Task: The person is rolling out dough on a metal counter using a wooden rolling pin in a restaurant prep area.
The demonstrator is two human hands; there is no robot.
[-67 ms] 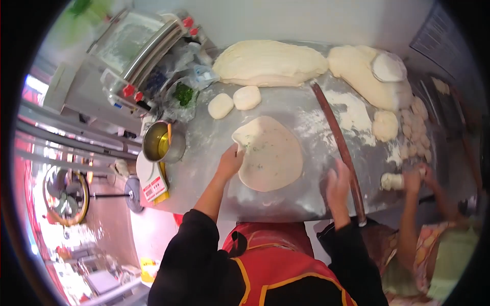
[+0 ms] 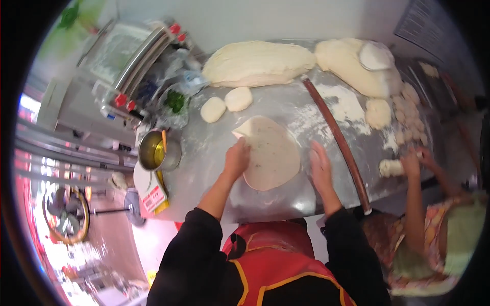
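A thin round sheet of dough (image 2: 273, 158), flecked with green bits, lies flat on the metal table. My left hand (image 2: 237, 159) is closed on its left edge, where a small flap is lifted and folded over. My right hand (image 2: 320, 166) hovers just off the sheet's right side, fingers stretched out and holding nothing. Farther right lies a long dark wooden rolling pin (image 2: 337, 137), slanting from the back of the table past its front edge; neither hand touches it.
Two dough rounds (image 2: 213, 109) sit behind the sheet, before a large dough slab (image 2: 258, 64). Left are a metal pot with yellow liquid (image 2: 153, 150), a scale (image 2: 150, 188) and bagged chopped greens (image 2: 175, 101). At right, a co-worker's hands (image 2: 412, 162) work a dough roll (image 2: 392, 168).
My right hand has moved left, away from the rolling pin and toward the dough sheet. My left hand stays at the sheet's left edge. The whole view has shifted slightly.
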